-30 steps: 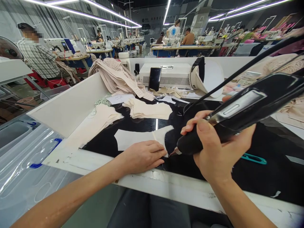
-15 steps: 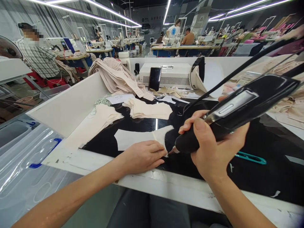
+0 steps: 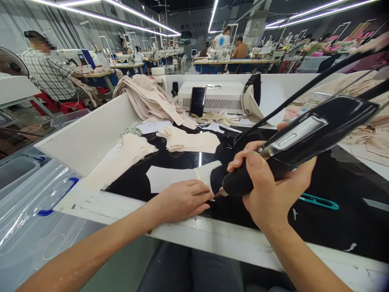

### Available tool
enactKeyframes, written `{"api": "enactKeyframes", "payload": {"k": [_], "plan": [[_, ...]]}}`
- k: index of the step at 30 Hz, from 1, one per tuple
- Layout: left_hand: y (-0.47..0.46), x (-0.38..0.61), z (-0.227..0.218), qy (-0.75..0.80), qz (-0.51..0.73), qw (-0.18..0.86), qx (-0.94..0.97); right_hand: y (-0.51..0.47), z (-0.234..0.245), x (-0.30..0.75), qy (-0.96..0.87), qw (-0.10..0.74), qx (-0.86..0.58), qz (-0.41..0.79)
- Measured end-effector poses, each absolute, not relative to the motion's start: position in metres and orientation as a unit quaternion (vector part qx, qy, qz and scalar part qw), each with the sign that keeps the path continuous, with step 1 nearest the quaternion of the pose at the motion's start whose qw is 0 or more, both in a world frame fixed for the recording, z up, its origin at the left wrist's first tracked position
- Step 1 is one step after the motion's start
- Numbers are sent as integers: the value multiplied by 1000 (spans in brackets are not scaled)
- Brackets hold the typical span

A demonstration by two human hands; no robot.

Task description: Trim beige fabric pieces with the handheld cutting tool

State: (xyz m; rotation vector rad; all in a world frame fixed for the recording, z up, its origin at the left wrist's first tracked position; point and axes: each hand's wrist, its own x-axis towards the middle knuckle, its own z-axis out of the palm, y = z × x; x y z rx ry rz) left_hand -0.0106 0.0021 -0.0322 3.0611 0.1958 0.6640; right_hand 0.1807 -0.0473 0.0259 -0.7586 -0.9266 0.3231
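A white cut fabric piece [image 3: 172, 178] lies on the black tabletop sheet near the front edge. My left hand [image 3: 186, 199] rests flat on its right end, fingers outstretched and pressing down. In my right hand [image 3: 270, 178] is a black corded hand tool [image 3: 294, 142] with a silver plate on its side, held at a slant with the fingers wrapped round it. The tool's narrow metal tip [image 3: 220, 193] meets the fabric's right corner beside my left fingertips. Behind lie a stack of cream fabric pieces [image 3: 191, 140] and another stack [image 3: 127, 150] at the left.
A teal cutter [image 3: 320, 201] lies right of my right hand. At the back are a phone [image 3: 198, 101], a white vented box [image 3: 225, 91] and draped beige fabric [image 3: 146, 95]. A low white wall [image 3: 88, 134] borders the left. A person in checked clothing [image 3: 50, 75] sits beyond it.
My right hand and the tool have shifted very slightly left, with the tip still at the fabric's corner. My left hand stays in place.
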Motion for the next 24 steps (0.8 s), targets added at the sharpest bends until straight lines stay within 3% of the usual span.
{"api": "enactKeyframes", "payload": {"k": [12, 24], "plan": [[6, -21, -32, 115, 240, 104, 958, -52, 27, 180, -444, 805, -365, 147], [-9, -38, -19, 69, 215, 126, 966, -78, 36, 183, -444, 786, -393, 172]]}}
